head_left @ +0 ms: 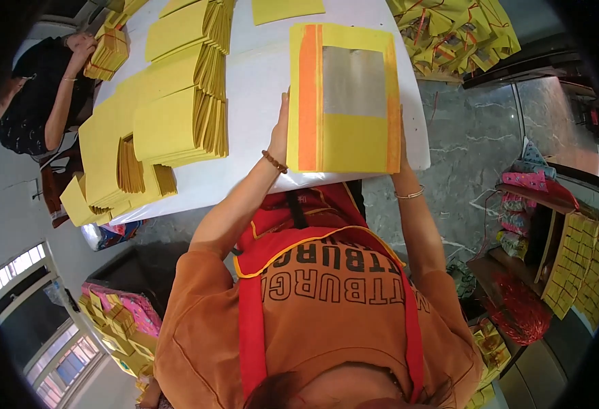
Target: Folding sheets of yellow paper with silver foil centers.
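Note:
A stack of yellow joss paper, with orange stripes along its sides and a silver foil rectangle near its top, lies in front of me over the right part of the table. My left hand is pressed against its left edge, the thumb side showing. On its right edge is my right hand. Both hands grip the stack between them; most of their fingers are hidden by the paper. To the left, folded yellow paper bundles stand in overlapping rows.
The white-covered table has a rounded right edge. At far left a co-worker's hand touches a tied yellow bundle. Yellow packs with red ties are heaped beyond the table's right corner. Red strands hang at the lower right.

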Action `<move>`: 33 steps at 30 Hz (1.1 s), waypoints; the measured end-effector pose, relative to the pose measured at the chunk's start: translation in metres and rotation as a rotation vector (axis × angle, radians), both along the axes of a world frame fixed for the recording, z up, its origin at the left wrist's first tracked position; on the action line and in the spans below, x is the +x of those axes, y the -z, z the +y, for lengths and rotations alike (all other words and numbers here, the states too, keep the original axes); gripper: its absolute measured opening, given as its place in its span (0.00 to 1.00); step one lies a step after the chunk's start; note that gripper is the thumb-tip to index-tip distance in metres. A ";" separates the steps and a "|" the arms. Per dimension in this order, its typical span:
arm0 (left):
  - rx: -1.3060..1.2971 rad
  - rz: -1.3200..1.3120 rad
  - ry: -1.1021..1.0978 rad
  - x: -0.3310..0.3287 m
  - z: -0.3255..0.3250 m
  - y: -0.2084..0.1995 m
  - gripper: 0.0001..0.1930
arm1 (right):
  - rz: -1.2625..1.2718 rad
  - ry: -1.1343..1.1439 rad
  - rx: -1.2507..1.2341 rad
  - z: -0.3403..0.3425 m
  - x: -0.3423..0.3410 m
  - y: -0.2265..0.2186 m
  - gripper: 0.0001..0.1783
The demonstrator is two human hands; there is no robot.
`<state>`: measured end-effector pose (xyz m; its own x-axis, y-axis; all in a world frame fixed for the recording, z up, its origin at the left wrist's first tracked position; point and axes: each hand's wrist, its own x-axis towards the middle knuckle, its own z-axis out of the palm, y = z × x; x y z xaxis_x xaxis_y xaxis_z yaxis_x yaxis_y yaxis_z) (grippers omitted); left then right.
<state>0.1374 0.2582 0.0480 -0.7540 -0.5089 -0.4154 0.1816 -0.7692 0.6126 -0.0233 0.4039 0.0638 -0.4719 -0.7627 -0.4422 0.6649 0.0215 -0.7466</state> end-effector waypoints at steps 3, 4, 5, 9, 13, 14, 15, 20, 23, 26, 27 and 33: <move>0.057 0.033 -0.009 0.007 0.004 0.002 0.31 | 0.035 0.006 -0.141 -0.003 -0.002 0.019 0.32; 0.021 -0.035 -0.016 0.008 0.005 0.003 0.32 | 0.034 0.002 -0.139 -0.002 -0.002 0.018 0.32; 0.023 -0.036 -0.021 0.008 0.007 0.004 0.32 | 0.027 0.001 -0.128 -0.002 -0.001 0.016 0.32; -0.170 -0.160 -0.101 0.004 0.009 -0.011 0.30 | 0.254 -0.077 -0.121 0.002 -0.013 0.025 0.31; -0.753 -0.292 -0.256 0.009 -0.004 -0.040 0.23 | 0.306 0.050 -0.346 0.002 -0.029 -0.003 0.26; -0.994 -0.280 -0.246 0.016 -0.011 -0.049 0.22 | 0.659 -0.038 -0.351 0.008 -0.036 -0.015 0.25; -1.235 -0.259 -0.229 0.022 -0.016 -0.061 0.21 | 1.014 -0.129 -0.348 0.013 -0.041 -0.030 0.23; -1.993 -0.167 0.505 0.033 0.003 -0.127 0.26 | 1.444 -0.377 -0.166 0.016 -0.033 -0.048 0.11; -2.149 -0.221 0.562 0.036 0.009 -0.117 0.27 | 1.294 -0.275 -0.200 0.015 -0.034 -0.035 0.08; -2.076 -0.220 0.587 0.040 0.003 -0.117 0.27 | 1.183 -0.270 -0.271 0.014 -0.030 -0.035 0.09; -2.040 -0.250 0.622 0.040 0.002 -0.117 0.28 | 1.169 -0.254 -0.312 0.014 -0.030 -0.035 0.11; -1.785 -0.336 0.285 0.048 0.011 -0.096 0.39 | 1.066 -0.146 -0.365 0.012 -0.023 -0.033 0.27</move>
